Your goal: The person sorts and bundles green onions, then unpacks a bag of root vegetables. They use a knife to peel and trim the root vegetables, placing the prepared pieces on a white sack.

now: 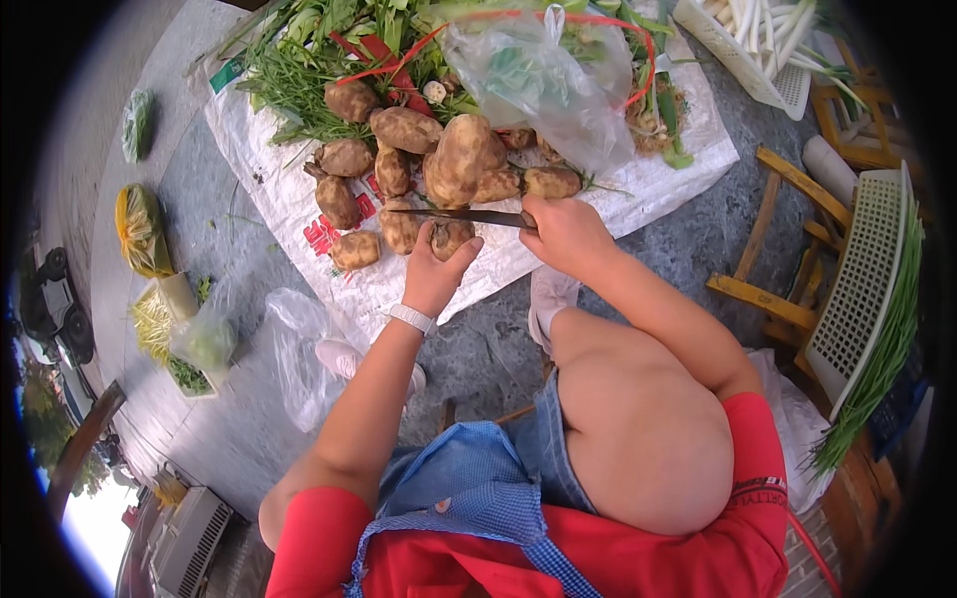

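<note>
My right hand (572, 235) grips the handle of a knife (486, 217), its dark, narrow blade pointing left. The blade lies across the far side of a brown lotus root piece (453, 238); whether it cuts into it I cannot tell. Thumb and fingers of my left hand (434, 276) hold that piece from the near side. Another lotus root segment (400, 228) lies just left of it. Beyond the knife several more are heaped, with a large one (456, 161) on top. All rest on a white woven plastic sheet (247, 142) with red printing.
Leafy greens (299, 82) and a clear plastic bag (538, 75) cover the sheet's far part. At right are a wooden stool (770, 299), a basket (856, 284) of long green stalks and a crate (740, 67) of white stalks. Bagged vegetables (142, 232) sit at left.
</note>
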The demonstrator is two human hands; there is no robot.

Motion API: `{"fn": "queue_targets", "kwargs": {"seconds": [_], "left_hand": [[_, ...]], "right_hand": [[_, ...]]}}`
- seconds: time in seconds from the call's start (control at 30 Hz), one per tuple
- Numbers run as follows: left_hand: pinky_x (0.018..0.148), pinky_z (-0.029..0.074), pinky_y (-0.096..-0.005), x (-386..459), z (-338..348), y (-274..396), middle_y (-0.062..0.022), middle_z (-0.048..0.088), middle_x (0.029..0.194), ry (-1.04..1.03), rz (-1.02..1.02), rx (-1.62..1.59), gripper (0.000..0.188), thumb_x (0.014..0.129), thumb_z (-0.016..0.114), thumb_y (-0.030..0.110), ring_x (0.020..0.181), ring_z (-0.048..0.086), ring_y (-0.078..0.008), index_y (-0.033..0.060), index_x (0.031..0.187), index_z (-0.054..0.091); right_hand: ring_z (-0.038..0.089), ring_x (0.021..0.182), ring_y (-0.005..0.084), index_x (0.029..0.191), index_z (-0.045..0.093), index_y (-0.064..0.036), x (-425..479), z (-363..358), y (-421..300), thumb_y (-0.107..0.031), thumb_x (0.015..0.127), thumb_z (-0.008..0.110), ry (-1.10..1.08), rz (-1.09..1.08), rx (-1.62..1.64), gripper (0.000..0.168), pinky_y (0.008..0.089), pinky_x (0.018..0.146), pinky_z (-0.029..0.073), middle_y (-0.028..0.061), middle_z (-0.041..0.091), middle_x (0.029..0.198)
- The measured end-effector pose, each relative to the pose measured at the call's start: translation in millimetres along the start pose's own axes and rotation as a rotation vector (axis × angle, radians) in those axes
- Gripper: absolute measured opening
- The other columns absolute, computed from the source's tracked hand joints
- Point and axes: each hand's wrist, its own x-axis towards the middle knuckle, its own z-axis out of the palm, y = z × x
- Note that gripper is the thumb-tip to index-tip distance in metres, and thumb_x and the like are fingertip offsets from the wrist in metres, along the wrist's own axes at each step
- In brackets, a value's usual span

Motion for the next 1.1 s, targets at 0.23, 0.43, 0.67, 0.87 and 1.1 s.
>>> {"fn": "queue_targets", "kwargs": {"seconds": [0.23, 0.43, 0.67, 0.87, 1.1], "left_hand": [[0.077, 0.051, -0.0296, -17, -2, -11, -0.0086, 0.069, 0.097, 0.023, 0.093, 0.100, 0.058, 0.079, 0.079, 0.031, 0.085, 0.064, -0.0159, -0.0017, 0.118, 0.053], [0.084, 0.051, -0.0319, -20, -11, -18, -0.0130, 0.069, 0.103, 0.074, 0.202, 0.157, 0.062, 0.077, 0.081, 0.031, 0.093, 0.066, -0.0196, -0.0014, 0.121, 0.052], [0.085, 0.050, -0.0309, -28, -8, -41, -0.0105, 0.066, 0.105, 0.059, 0.123, 0.051, 0.063, 0.078, 0.081, 0.028, 0.095, 0.063, -0.0166, -0.0032, 0.123, 0.050], [0.064, 0.044, -0.0244, -33, -8, -50, -0.0026, 0.061, 0.094, 0.055, 0.129, 0.014, 0.053, 0.079, 0.078, 0.020, 0.074, 0.054, -0.0093, 0.0013, 0.122, 0.051], [0.085, 0.049, -0.0295, -43, -2, -47, -0.0080, 0.063, 0.104, 0.130, 0.122, 0.034, 0.058, 0.077, 0.081, 0.022, 0.095, 0.061, -0.0162, -0.0005, 0.121, 0.050]], "right_hand": [[0.067, 0.070, 0.0369, 0.084, 0.061, -0.006, 1, 4, -5, -0.021, 0.077, 0.071, -0.036, -0.022, 0.062, 0.020, 0.0478, 0.063, 0.052, 0.0156, 0.066, 0.069], [0.066, 0.071, 0.0373, 0.085, 0.063, -0.005, 2, 24, 4, -0.021, 0.077, 0.069, -0.108, 0.007, 0.083, 0.019, 0.0480, 0.064, 0.052, 0.0159, 0.066, 0.071], [0.066, 0.073, 0.0381, 0.083, 0.063, -0.005, -2, 44, 16, -0.020, 0.077, 0.066, -0.205, 0.027, 0.064, 0.017, 0.0481, 0.066, 0.053, 0.0173, 0.067, 0.074], [0.068, 0.075, 0.0370, 0.084, 0.066, -0.006, -2, 43, 13, -0.021, 0.077, 0.066, -0.258, 0.028, 0.085, 0.017, 0.0481, 0.068, 0.054, 0.0169, 0.068, 0.075], [0.068, 0.077, 0.0365, 0.085, 0.067, -0.006, -3, 38, 10, -0.022, 0.078, 0.066, -0.307, 0.044, 0.093, 0.018, 0.0482, 0.070, 0.054, 0.0161, 0.070, 0.079]]}}
